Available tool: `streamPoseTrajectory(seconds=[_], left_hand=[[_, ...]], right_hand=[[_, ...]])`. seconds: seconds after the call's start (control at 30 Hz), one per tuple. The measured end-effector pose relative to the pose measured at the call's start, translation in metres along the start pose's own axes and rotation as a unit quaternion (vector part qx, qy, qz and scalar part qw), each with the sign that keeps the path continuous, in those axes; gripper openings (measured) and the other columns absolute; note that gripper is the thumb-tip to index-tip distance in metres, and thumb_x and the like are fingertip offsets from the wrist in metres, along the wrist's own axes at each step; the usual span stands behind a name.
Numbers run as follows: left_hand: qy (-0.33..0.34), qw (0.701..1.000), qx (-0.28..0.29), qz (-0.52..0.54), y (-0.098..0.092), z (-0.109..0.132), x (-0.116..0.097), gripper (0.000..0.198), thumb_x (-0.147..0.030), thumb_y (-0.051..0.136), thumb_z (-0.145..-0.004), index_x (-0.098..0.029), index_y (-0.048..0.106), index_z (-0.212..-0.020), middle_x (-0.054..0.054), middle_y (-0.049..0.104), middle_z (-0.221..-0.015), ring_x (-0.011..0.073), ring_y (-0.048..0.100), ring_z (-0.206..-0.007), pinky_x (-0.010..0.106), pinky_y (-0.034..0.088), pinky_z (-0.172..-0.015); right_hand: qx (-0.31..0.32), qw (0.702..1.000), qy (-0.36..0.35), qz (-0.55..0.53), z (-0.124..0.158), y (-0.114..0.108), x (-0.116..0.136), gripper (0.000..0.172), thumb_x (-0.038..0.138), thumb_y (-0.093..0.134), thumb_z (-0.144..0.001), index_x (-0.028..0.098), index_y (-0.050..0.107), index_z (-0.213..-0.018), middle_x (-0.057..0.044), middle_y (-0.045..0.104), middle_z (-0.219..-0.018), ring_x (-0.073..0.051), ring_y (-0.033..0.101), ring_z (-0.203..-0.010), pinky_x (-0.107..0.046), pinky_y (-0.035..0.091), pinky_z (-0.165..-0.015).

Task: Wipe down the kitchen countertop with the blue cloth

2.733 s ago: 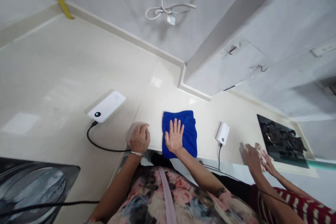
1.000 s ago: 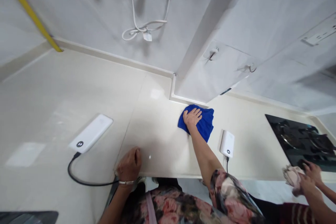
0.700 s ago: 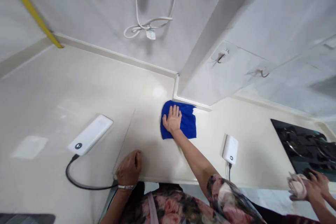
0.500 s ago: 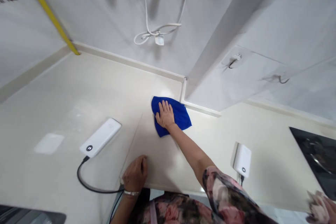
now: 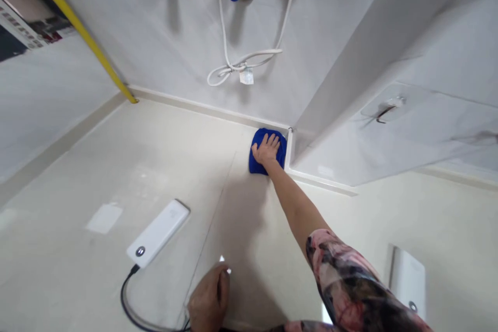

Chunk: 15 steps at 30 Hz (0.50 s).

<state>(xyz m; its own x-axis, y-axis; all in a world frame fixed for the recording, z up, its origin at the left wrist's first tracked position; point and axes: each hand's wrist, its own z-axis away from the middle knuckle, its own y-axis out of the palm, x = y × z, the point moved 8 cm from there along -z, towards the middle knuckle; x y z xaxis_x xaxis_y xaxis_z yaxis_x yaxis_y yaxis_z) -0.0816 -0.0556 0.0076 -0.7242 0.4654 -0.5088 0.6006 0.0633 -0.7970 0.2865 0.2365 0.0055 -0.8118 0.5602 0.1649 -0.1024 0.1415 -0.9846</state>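
Head view: the blue, squarish fabric cloth is lying directly beneath the right hand, flat, fingers spread; the clenched left hand is resting farther away.

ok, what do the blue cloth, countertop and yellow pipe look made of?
Blue cloth: matte woven or knitted textile, perhaps microfibre; limp, soft-edged under the right hand.
Countertop: polished stone or engineered stone, probably; pale, hard, glossy, with bright reflections.
Yellow pipe: smooth, evenly coloured; plastic or coated metal, can't tell.
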Motion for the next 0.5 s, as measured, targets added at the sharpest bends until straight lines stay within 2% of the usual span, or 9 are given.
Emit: streamPoseTrajectory(seconds=[0.1,0.23,0.4,0.5], left_hand=[[-0.01,1.0,0.006,0.011,-0.001,-0.001,0.0,0.023,-0.024,0.051,-0.101,-0.027,0.072,-0.11,0.005,0.079,-0.101,0.0206,0.076,-0.086,0.031,0.061,-0.079],[-0.031,0.999,0.03,0.01,0.002,-0.002,0.002,0.024,-0.026,0.05,-0.102,-0.027,0.073,-0.11,0.005,0.079,-0.102,0.0207,0.076,-0.087,0.031,0.06,-0.081],[-0.018,1.0,0.007,-0.015,0.0,-0.004,0.0,0.025,-0.03,0.048,-0.104,-0.024,0.073,-0.105,0.005,0.079,-0.097,0.0192,0.075,-0.081,0.029,0.058,-0.074],[-0.015,0.999,0.006,-0.032,0.001,-0.006,0.001,0.028,-0.031,0.046,-0.105,-0.024,0.073,-0.104,0.004,0.079,-0.094,0.0182,0.074,-0.077,0.027,0.054,-0.067]], right_hand=[[-0.003,1.0,0.002,-0.002,-0.018,0.005,-0.001,0.08,0.042,0.047,-0.096,-0.009,0.03,-0.156,-0.039,0.027,-0.159,-0.054,0.024,-0.148,-0.073,0.017,-0.117],[0.0,1.0,-0.017,-0.002,-0.019,0.008,-0.005,0.079,0.044,0.043,-0.099,-0.006,0.028,-0.158,-0.038,0.026,-0.16,-0.054,0.025,-0.149,-0.074,0.018,-0.116],[0.007,1.0,-0.002,-0.013,0.012,0.002,-0.007,0.076,0.039,0.041,-0.099,-0.006,0.027,-0.158,-0.038,0.023,-0.162,-0.052,0.023,-0.151,-0.071,0.021,-0.118],[-0.015,0.998,-0.017,-0.056,0.047,-0.004,-0.001,0.078,0.038,0.041,-0.097,-0.01,0.027,-0.157,-0.036,0.02,-0.163,-0.049,0.018,-0.154,-0.071,0.014,-0.121]])
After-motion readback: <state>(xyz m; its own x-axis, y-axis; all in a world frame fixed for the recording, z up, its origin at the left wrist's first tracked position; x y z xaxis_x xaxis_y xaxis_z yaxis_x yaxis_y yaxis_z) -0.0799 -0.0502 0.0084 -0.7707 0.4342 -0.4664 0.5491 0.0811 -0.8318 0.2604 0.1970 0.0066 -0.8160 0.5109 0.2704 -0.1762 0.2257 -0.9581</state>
